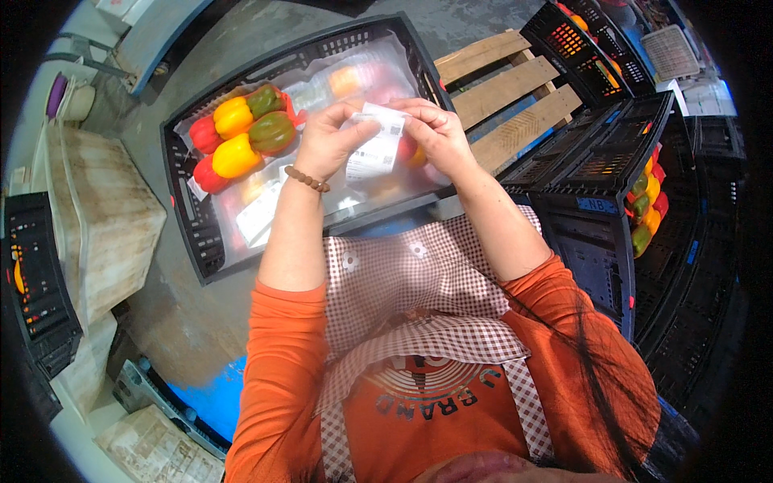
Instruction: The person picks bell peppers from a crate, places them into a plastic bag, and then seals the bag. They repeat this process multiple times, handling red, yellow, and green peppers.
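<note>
Between my left hand point(332, 142) and my right hand point(438, 136), a printed white label point(377, 151) is pinched at its upper part. Both hands are over a black plastic crate point(187, 241). At the crate's left lie netted bell peppers in red, yellow point(235, 155) and green point(273, 131). More peppers show blurred under a translucent plastic sheet point(302, 90). A stack of white labels point(259, 214) lies on the sheet beside my left forearm.
A wooden pallet point(507, 99) lies beyond the crate. Black crates point(580, 163) stand at the right, with more peppers point(649, 199) in one. Stained pale containers point(115, 211) and another black crate point(45, 302) are at the left.
</note>
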{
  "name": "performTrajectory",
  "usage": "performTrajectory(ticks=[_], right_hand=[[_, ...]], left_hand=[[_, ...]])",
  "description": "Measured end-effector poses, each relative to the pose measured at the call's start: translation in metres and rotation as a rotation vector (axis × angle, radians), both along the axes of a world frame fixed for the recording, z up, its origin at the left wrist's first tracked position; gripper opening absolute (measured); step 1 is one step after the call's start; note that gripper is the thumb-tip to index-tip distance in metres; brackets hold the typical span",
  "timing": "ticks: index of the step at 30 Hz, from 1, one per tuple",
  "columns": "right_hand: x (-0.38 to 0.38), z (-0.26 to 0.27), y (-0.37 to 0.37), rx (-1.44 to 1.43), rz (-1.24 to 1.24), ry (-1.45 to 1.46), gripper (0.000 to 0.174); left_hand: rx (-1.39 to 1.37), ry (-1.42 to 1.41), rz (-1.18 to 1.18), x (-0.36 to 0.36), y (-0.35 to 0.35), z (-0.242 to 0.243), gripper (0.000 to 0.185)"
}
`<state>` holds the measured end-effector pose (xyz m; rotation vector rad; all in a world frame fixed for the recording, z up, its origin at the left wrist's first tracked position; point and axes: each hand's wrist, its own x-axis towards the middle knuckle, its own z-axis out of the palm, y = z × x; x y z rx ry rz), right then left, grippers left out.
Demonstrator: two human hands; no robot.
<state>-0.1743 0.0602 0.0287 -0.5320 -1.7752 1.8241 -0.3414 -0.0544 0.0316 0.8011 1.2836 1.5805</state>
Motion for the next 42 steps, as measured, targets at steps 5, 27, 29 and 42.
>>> performTrajectory(ticks=[5,27,29,42], right_hand=[[0.000,0.001,0.000,0.022,0.029,-0.051,0.021],[-0.004,0.002,-0.008,0.020,-0.065,-0.058,0.018],[-0.005,0.000,-0.009,0.071,-0.091,-0.041,0.018],[-0.006,-0.008,-0.003,-0.139,-0.377,-0.008,0.010]], left_hand=[[-0.048,0.085,-0.027,0.001,-0.001,0.004,0.012],[-0.039,0.021,0.140,0.013,0.002,-0.009,0.016],[-0.043,0.020,0.124,0.010,0.002,-0.011,0.016],[0.099,-0.468,-0.029,-0.002,-0.024,-0.023,0.011]])
